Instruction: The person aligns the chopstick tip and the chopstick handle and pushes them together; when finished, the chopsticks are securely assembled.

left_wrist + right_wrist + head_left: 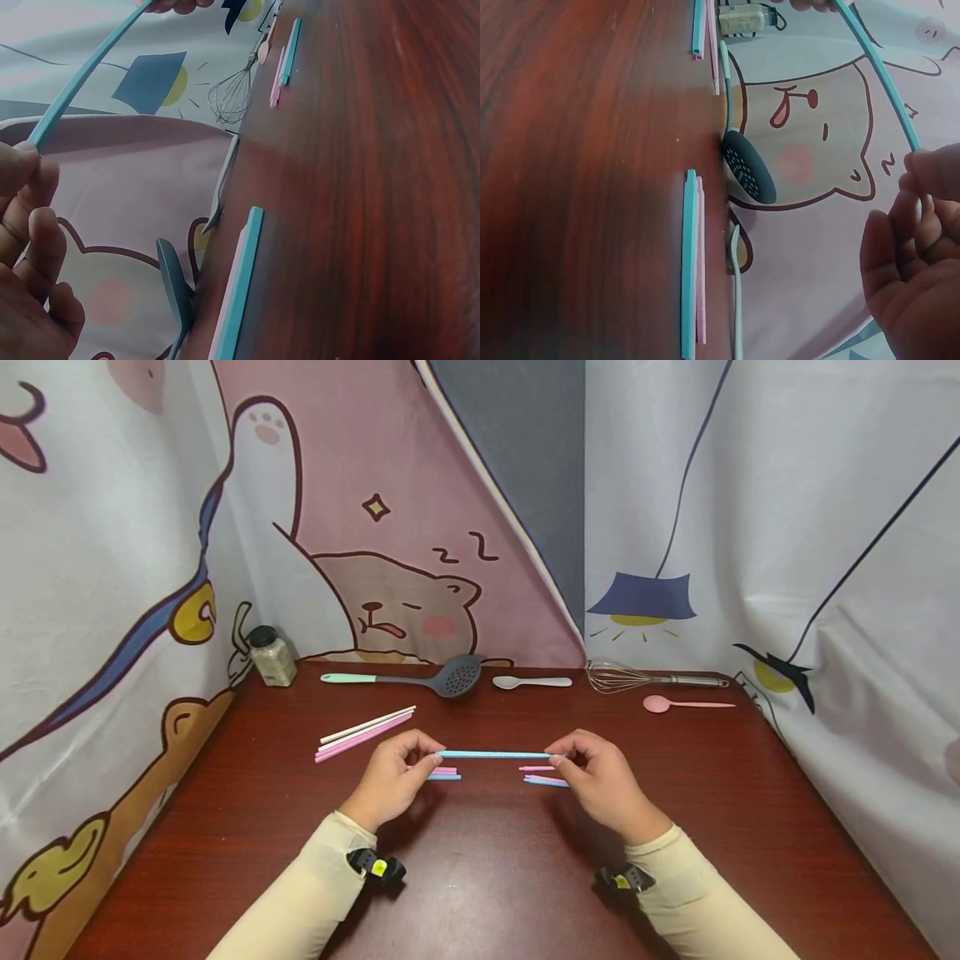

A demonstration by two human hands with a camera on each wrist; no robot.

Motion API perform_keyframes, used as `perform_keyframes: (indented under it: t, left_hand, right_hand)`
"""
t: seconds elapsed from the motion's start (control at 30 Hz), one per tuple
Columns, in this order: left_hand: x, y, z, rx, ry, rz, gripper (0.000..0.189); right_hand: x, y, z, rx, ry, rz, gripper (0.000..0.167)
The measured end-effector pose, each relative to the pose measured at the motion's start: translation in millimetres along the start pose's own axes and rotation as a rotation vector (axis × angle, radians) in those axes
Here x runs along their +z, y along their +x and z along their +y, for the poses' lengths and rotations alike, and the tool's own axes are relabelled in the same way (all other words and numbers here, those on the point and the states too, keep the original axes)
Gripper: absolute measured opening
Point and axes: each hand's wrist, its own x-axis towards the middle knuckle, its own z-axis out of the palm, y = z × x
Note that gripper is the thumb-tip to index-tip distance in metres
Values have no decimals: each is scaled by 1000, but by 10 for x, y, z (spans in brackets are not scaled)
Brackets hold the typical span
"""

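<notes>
Evidently the step in hand is a two-handed hold: a slim, straight, light-blue stick, perhaps plastic (495, 754), is held raised above the bench, almost level across the middle. The left hand (390, 781) pinches one end between thumb and fingertips, and the right hand (606, 787) pinches the other, so each grip is narrow, with the blue stick in it. Under and beside the left hand lies a small left-side group of pink and blue sticks (448, 777), partly hidden; a matching right-side group (551, 782) lies by the right hand, a gap between the two. As I judge it, the next move calls for keeping both ends even and any lowering clear of those loose sticks, which could easily roll if brushed. Farther off, at the left, rests a bundle of white and pink sticks (365, 741). Along the back of the dark red-brown wooden bench (465, 877) are a grey slotted ladle with a mint handle (456, 677) and a wire whisk (618, 677).
</notes>
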Motion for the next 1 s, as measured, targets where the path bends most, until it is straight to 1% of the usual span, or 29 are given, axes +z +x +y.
perform_keyframes:
  t: [0.33,0.4,0.47,0.6,0.67,0.77,0.9,1.0]
  left_hand:
    - [18,-5,17,64,0,-13,9]
    - [-5,0,0,68,4,-21,8]
    - [-46,13,-38,63,24,-27,7]
    - [-181,54,-178,31,65,-15,4]
    - [-273,78,-266,7,94,4,4]
    - [-427,105,-390,-31,139,41,4]
    - [-623,127,-522,-77,250,91,4]
    - [-756,135,-592,-105,339,88,4]
  right_hand:
    - [31,-27,31,-31,15,28,11]
    - [35,-23,32,-24,24,17,10]
    - [43,-14,48,5,25,-14,10]
    - [49,4,124,83,2,-79,16]
    - [38,10,172,119,-5,-91,18]
    - [14,22,232,145,-10,-97,17]
    - [-10,41,274,162,-13,-115,16]
    - [-18,50,285,174,-28,-126,17]
